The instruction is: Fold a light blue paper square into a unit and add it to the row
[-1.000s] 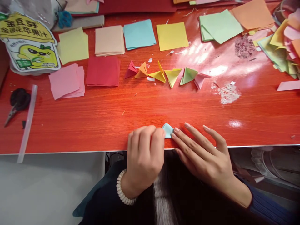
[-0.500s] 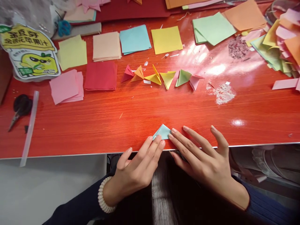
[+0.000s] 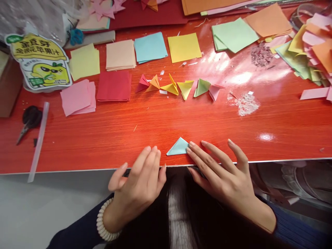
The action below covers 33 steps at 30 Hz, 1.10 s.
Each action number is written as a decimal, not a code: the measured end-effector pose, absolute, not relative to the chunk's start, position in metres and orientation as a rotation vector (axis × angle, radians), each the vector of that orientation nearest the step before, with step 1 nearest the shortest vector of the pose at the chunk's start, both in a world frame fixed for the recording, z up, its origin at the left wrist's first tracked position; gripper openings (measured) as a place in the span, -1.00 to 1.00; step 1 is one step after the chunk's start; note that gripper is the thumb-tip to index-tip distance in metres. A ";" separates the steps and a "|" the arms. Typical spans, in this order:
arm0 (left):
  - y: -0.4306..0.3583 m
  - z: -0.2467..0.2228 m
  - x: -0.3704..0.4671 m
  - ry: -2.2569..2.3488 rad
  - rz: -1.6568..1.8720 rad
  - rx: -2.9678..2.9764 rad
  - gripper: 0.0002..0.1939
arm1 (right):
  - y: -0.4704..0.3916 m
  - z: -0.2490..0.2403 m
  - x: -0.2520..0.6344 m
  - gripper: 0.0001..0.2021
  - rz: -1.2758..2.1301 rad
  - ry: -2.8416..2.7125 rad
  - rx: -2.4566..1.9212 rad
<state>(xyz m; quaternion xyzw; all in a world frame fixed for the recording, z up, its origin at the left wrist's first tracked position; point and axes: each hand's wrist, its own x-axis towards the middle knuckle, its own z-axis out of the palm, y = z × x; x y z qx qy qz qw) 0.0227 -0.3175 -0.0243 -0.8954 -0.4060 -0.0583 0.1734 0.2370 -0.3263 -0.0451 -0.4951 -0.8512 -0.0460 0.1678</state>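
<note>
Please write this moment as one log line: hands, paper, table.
left hand: open, off paper | right hand: fingertips on blue triangle | table: folded pieces in a row

Folded triangle (image 3: 178,148) lies at the table's (image 3: 155,121) near edge, between left hand (image 3: 140,183) and right hand (image 3: 223,173). Row of folded pieces (image 3: 178,86) behind it; paper stacks (image 3: 120,54) farther back; scissors (image 3: 29,119) far left.
</note>
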 end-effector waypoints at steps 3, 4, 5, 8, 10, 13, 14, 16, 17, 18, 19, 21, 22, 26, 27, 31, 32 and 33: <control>-0.311 -0.032 0.037 -1.081 -0.178 -2.648 -0.59 | -0.328 -0.047 0.238 -0.56 -0.111 -2.422 -1.383; -0.308 -0.035 0.042 -1.052 -0.204 -2.676 -0.60 | -0.328 -0.048 0.238 -0.56 -0.101 -2.424 -1.378; -0.305 -0.036 0.046 -1.042 -0.226 -2.681 -0.60 | -0.328 -0.048 0.239 -0.56 -0.090 -2.429 -1.376; -0.298 -0.038 0.050 -1.062 -0.248 -2.674 -0.59 | -0.326 -0.049 0.242 -0.56 -0.057 -2.448 -1.372; -0.296 -0.037 0.048 -1.073 -0.241 -2.703 -0.58 | -0.325 -0.049 0.245 -0.55 -0.031 -2.462 -1.373; -0.294 -0.035 0.043 -1.097 -0.236 -2.756 -0.58 | -0.325 -0.047 0.250 -0.56 -0.009 -2.475 -1.397; -0.293 -0.035 0.041 -1.108 -0.238 -2.769 -0.58 | -0.326 -0.046 0.252 -0.57 -0.010 -2.476 -1.406; -0.292 -0.034 0.040 -1.121 -0.250 -2.802 -0.56 | -0.326 -0.044 0.255 -0.58 -0.013 -2.472 -1.414; -0.291 -0.034 0.039 -1.123 -0.260 -2.824 -0.55 | -0.326 -0.043 0.257 -0.59 -0.008 -2.471 -1.418; -0.290 -0.034 0.038 -1.121 -0.265 -2.852 -0.54 | -0.325 -0.043 0.259 -0.59 0.001 -2.470 -1.419; -0.289 -0.035 0.038 -1.117 -0.262 -2.880 -0.52 | -0.324 -0.042 0.261 -0.60 0.014 -2.469 -1.426; -0.289 -0.035 0.037 -1.117 -0.226 -2.929 -0.47 | -0.319 -0.041 0.264 -0.64 0.011 -2.438 -1.464; -0.290 -0.036 0.037 -1.122 -0.207 -2.943 -0.44 | -0.315 -0.040 0.264 -0.67 -0.012 -2.406 -1.493; -0.290 -0.038 0.042 -1.179 -0.375 -2.913 -0.48 | -0.296 -0.033 0.253 -0.72 -0.166 -2.265 -1.551; -0.289 -0.038 0.044 -1.214 -0.457 -2.891 -0.54 | -0.291 -0.032 0.248 -0.73 -0.152 -2.266 -1.509; -0.281 -0.037 0.053 -1.392 -0.604 -2.813 -0.63 | -0.282 -0.036 0.229 -0.77 -0.001 -2.296 -1.428; -0.279 -0.036 0.054 -1.441 -0.609 -2.792 -0.61 | -0.281 -0.039 0.227 -0.78 0.036 -2.293 -1.436; -0.278 -0.035 0.055 -1.492 -0.613 -2.773 -0.60 | -0.280 -0.041 0.226 -0.77 0.068 -2.290 -1.444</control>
